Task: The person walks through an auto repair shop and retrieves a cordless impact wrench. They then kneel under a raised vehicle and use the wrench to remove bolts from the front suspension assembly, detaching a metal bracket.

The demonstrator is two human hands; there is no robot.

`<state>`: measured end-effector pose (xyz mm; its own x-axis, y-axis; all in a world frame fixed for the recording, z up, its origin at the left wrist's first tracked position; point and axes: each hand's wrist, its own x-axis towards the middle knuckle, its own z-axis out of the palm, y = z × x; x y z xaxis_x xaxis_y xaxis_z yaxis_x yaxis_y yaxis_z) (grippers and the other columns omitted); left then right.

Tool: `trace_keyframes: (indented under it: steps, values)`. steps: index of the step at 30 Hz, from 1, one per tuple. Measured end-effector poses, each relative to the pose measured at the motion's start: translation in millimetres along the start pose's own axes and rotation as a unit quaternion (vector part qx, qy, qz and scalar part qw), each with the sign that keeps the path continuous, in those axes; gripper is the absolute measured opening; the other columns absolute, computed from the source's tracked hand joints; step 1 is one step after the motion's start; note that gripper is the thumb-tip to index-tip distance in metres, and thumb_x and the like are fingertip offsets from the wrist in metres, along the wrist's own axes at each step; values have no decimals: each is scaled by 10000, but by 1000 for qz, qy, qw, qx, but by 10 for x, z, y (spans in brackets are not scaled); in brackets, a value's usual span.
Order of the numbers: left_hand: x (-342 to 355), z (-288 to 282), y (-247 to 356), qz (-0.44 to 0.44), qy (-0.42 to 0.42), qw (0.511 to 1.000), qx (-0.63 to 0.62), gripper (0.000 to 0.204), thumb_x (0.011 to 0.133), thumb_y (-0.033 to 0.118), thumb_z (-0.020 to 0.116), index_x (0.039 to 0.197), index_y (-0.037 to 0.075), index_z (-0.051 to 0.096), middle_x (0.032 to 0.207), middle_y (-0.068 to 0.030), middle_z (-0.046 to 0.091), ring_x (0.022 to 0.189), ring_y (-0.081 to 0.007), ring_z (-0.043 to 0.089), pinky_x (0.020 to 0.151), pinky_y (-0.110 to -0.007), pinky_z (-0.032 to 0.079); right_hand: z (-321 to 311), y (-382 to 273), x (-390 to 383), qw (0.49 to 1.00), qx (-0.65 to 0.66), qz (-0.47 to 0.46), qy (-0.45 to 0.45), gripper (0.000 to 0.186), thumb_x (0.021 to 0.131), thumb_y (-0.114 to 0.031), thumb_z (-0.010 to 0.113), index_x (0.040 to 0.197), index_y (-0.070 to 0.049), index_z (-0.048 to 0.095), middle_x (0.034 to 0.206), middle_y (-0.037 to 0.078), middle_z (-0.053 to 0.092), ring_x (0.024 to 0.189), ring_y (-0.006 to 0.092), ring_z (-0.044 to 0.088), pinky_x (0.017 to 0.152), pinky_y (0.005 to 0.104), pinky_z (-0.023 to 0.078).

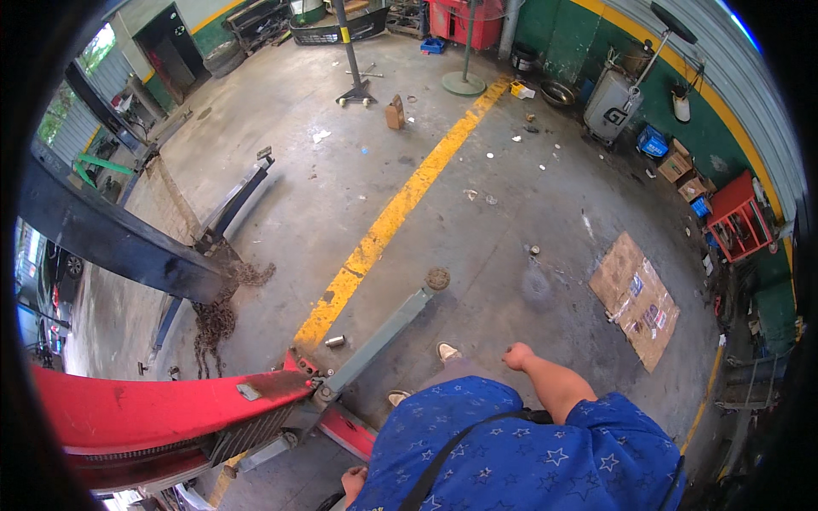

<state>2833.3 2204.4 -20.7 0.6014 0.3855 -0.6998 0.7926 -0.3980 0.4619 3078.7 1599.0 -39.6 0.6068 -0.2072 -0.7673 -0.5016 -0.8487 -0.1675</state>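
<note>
My right hand [516,356] hangs in front of me over the concrete floor, its fingers curled in and nothing visible in them. Low beside my blue star-patterned shirt is my left hand [354,481], partly covered by the shirt. Its fingers look curled too, and I see nothing in them. Nearest to the left hand is the red base of a car lift post [179,409]. From it a grey lift arm [379,336] reaches forward, ending in a round dirty pad [437,278]. Neither hand touches the lift.
A small metal can [335,341] lies by the yellow floor line [409,204]. Flattened cardboard [635,300] lies at the right. Behind it, a red cart [740,217] and a grey wheeled tank [612,104] line the wall. A dark lift post [128,234] leans into view at left.
</note>
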Motion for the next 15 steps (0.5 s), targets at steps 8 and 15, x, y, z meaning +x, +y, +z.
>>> trace_keyframes:
  steps: [8,15]
  values:
    - [108,-217,582,-46,-2,994,-97,240,866,216,729,813,-19,728,731,-92,706,650,-168,658,589,-363,512,-196,-679,38,990,38,-115,70,328,825,-307,637,937,-12,728,864,211,718,800,372,689,754,438,549]
    - [471,-330,696,32,-26,983,177,630,896,614,530,918,26,753,993,-243,697,990,-413,660,895,-491,512,3,-528,-170,983,126,-131,-38,246,858,-270,661,836,-25,663,756,156,627,689,275,607,634,444,489]
